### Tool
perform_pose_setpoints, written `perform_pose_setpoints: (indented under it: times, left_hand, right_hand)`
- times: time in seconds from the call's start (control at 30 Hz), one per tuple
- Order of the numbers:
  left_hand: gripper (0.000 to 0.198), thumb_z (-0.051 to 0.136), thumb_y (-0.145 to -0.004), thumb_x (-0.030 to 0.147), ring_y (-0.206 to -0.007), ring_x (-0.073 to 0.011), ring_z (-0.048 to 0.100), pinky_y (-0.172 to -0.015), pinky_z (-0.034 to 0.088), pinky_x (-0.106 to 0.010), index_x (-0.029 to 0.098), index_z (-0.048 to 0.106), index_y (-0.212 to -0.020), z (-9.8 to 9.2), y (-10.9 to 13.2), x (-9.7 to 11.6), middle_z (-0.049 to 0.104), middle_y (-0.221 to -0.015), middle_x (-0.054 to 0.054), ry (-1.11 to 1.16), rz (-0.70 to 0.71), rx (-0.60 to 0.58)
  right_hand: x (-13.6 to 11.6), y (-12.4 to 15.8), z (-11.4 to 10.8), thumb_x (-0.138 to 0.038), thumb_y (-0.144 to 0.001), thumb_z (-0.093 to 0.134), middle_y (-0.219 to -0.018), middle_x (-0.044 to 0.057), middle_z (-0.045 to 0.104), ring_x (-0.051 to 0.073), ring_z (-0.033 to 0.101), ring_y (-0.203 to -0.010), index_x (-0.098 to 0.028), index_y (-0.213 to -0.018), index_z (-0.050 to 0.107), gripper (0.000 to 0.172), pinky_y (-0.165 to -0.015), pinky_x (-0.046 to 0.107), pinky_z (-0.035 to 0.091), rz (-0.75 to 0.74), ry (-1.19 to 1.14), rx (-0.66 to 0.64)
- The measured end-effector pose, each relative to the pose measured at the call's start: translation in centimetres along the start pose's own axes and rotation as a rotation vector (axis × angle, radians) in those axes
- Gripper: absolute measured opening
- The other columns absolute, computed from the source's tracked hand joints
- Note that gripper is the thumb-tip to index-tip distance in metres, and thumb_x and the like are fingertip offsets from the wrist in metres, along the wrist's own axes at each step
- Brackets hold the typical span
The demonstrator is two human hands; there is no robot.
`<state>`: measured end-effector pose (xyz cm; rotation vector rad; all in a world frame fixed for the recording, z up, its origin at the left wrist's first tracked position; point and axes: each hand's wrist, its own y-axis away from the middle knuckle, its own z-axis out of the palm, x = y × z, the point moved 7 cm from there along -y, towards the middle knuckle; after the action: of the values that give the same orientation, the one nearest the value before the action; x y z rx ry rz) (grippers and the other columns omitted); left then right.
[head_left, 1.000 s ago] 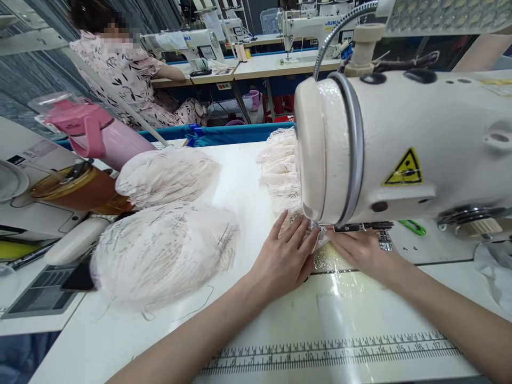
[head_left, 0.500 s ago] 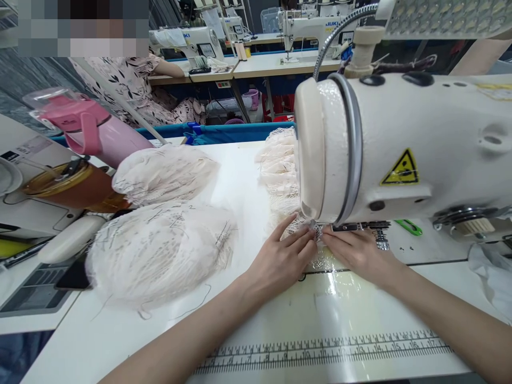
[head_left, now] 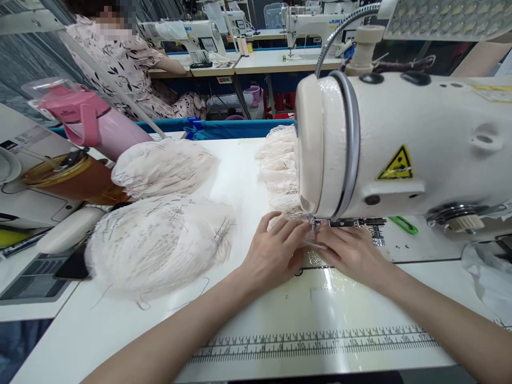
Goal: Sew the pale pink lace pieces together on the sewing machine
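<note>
Both hands rest on a small piece of cream lace [head_left: 314, 250] lying under the head of a white sewing machine [head_left: 400, 144]. My left hand [head_left: 274, 253] lies on the lace from the left, fingers curved and pressing it to the table. My right hand [head_left: 352, 253] presses it from the right, fingertips close to the presser foot [head_left: 320, 223]. The fingertips of the two hands nearly meet in front of the needle. More sewn lace [head_left: 278, 165] trails away behind the machine head.
Two heaps of cream lace pieces [head_left: 160, 242] lie to the left, beside a pink jug [head_left: 96, 125] and a brown lidded cup [head_left: 68, 178]. A ruler strip [head_left: 312, 344] runs along the table's front edge. A green clip [head_left: 404, 225] lies behind the needle. Another person sits at a far machine.
My hands have drawn slightly nearer to me with the lace piece, the fingers more curled over it. The view has tilted a little.
</note>
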<state>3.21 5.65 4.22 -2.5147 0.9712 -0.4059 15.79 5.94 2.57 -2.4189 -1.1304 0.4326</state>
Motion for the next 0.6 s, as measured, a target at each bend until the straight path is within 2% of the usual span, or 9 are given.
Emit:
perform_pose_setpoints:
  times: [0.07, 0.13, 0.27, 0.47, 0.6]
  left_hand:
    - [0.014, 0.056, -0.083, 0.021, -0.077, -0.0169, 0.062, -0.091, 0.039, -0.041, 0.019, 0.059, -0.097, -0.3, 0.1, -0.2, 0.069, -0.085, -0.001, 0.027, 0.017, 0.01]
    - [0.003, 0.058, -0.085, 0.022, -0.067, -0.0132, 0.058, -0.086, 0.038, -0.037, 0.021, 0.058, -0.082, -0.7, 0.2, 0.2, 0.065, -0.072, 0.003, 0.039, 0.113, 0.044]
    - [0.013, 0.059, -0.087, 0.021, -0.06, -0.0099, 0.051, -0.082, 0.037, -0.034, 0.021, 0.057, -0.074, -1.5, 0.5, 1.1, 0.063, -0.067, 0.006, -0.002, 0.259, 0.128]
    - [0.016, 0.057, -0.088, 0.018, -0.059, -0.0089, 0.049, -0.079, 0.037, -0.031, 0.021, 0.057, -0.072, -1.7, 0.6, 1.9, 0.059, -0.063, 0.008, -0.088, 0.337, 0.159]
    - [0.018, 0.058, -0.087, 0.017, -0.059, -0.0086, 0.049, -0.078, 0.037, -0.031, 0.021, 0.056, -0.069, -1.8, 0.7, 2.2, 0.058, -0.062, 0.008, -0.122, 0.362, 0.181]
  right_hand:
    - [-0.3, -0.2, -0.2, -0.022, -0.092, 0.048, -0.085, 0.0, 0.067, 0.014, 0.06, -0.079, -0.021, -0.091, 0.056, 0.009, -0.065, 0.027, 0.04, -0.008, -0.117, -0.024]
    - [-0.6, -0.1, -0.3, -0.02, -0.092, 0.046, -0.081, 0.0, 0.065, 0.015, 0.059, -0.084, -0.021, -0.091, 0.056, 0.01, -0.069, 0.028, 0.041, -0.032, -0.198, -0.038]
    - [-0.9, 0.1, -0.7, -0.017, -0.09, 0.047, -0.084, 0.001, 0.064, 0.017, 0.058, -0.093, -0.021, -0.097, 0.057, 0.013, -0.077, 0.032, 0.041, -0.068, -0.242, -0.037]
    - [-1.4, 0.0, -1.6, -0.026, -0.089, 0.055, -0.098, 0.004, 0.066, 0.019, 0.056, -0.102, -0.021, -0.103, 0.058, 0.015, -0.083, 0.033, 0.042, -0.115, -0.198, 0.056]
    - [-1.5, -0.1, -2.0, -0.019, -0.088, 0.055, -0.098, 0.003, 0.066, 0.017, 0.056, -0.102, -0.022, -0.096, 0.06, 0.01, -0.085, 0.033, 0.041, -0.13, -0.188, 0.08]
